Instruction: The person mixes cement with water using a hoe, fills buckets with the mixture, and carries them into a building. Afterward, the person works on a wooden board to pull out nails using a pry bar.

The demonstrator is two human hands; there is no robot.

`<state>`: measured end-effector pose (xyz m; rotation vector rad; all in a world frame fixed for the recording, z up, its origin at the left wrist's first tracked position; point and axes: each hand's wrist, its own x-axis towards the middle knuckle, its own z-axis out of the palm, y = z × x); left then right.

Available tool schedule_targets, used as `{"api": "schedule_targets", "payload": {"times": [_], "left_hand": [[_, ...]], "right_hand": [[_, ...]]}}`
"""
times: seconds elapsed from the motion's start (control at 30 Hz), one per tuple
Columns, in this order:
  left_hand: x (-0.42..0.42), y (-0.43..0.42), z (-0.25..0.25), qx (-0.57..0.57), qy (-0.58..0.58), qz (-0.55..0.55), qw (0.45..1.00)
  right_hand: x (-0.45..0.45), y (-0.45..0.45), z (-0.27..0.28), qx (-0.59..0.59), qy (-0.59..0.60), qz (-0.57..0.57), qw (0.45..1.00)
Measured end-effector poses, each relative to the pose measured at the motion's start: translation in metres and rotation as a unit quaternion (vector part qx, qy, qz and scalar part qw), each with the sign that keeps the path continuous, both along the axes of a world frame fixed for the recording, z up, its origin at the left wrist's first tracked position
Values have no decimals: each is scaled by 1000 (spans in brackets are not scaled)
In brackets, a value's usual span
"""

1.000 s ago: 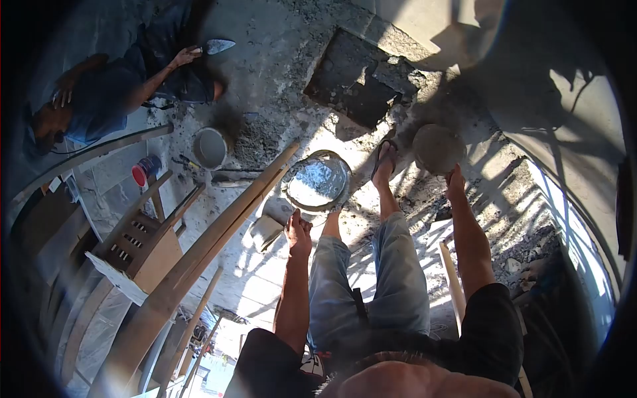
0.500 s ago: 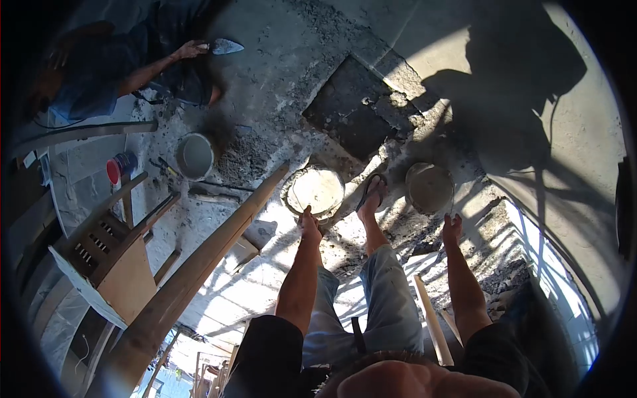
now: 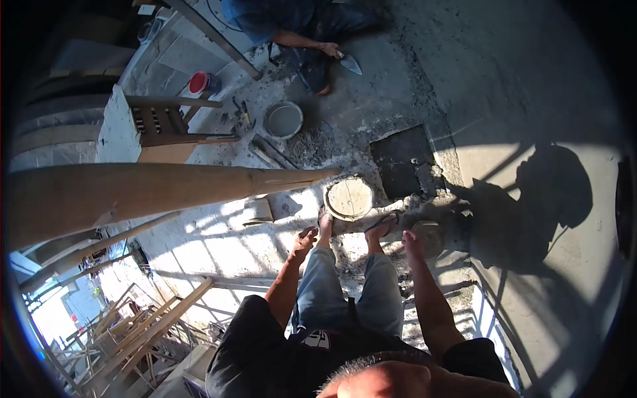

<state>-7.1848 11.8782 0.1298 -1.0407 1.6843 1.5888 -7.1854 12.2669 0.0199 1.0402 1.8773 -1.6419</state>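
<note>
Head view is showing two bare hands reaching down beside the person's legs. The left hand (image 3: pixel 304 243) is hovering near the left foot (image 3: pixel 325 220), its fingers loosely curled and partly open, with nothing visible in its grasp. The right hand (image 3: pixel 413 244) is overlapping the near edge of the shaded bucket (image 3: pixel 428 239); its fingers are looking bent, but whether they are gripping the bucket cannot be told. The pale bucket (image 3: pixel 350 198) is standing in sunlight just ahead of the feet, its top filled with a light material, apart from both hands. Beyond it, to the right, a dark square pit (image 3: pixel 402 162) is lying in the rough floor. A long wooden pole (image 3: pixel 166 192) is stretching in from the left, its tip ending near the pale bucket. Farther off, a grey bucket (image 3: pixel 283 120) is standing on the floor, and a co-worker (image 3: pixel 285 26) is holding a pointed trowel (image 3: pixel 350 64) over the smooth grey surface.
</note>
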Motion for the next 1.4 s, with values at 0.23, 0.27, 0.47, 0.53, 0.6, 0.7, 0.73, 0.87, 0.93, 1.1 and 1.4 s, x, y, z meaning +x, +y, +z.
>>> {"api": "schedule_targets", "payload": {"times": [0.23, 0.27, 0.47, 0.53, 0.6, 0.7, 0.73, 0.87, 0.93, 1.1, 1.4], "left_hand": [[110, -36, 80, -36, 50, 156, 986], [128, -39, 76, -47, 55, 197, 978], [201, -56, 81, -117, 53, 277, 952], [219, -70, 64, -158, 50, 283, 945], [215, -83, 56, -156, 0, 320, 935], [227, -121, 7, -70, -81, 364, 925], [218, -131, 0, -72, -143, 385, 909], [217, -196, -83, -10, -171, 478, 862], [222, -230, -130, -5, -181, 523, 833], [223, -312, -242, -18, -198, 559, 805], [267, -357, -379, 106, 40, 667, 736]], "right_hand": [[-43, 115, -31, -497, -33, -75, 864], [-46, 116, -12, -356, -14, -44, 933], [-49, 102, 97, 26, -3, 123, 992], [-33, 96, 129, 99, 21, 92, 991], [-20, 106, 140, 45, -152, 95, 983], [29, 83, 179, 66, -164, 43, 983], [49, 73, 188, 73, -170, 17, 983], [131, 55, 214, 132, -220, 60, 965], [168, 68, 204, 161, -293, 29, 942], [193, 71, 195, -17, -342, -13, 939], [150, 34, 158, 283, -255, 88, 920]]}}
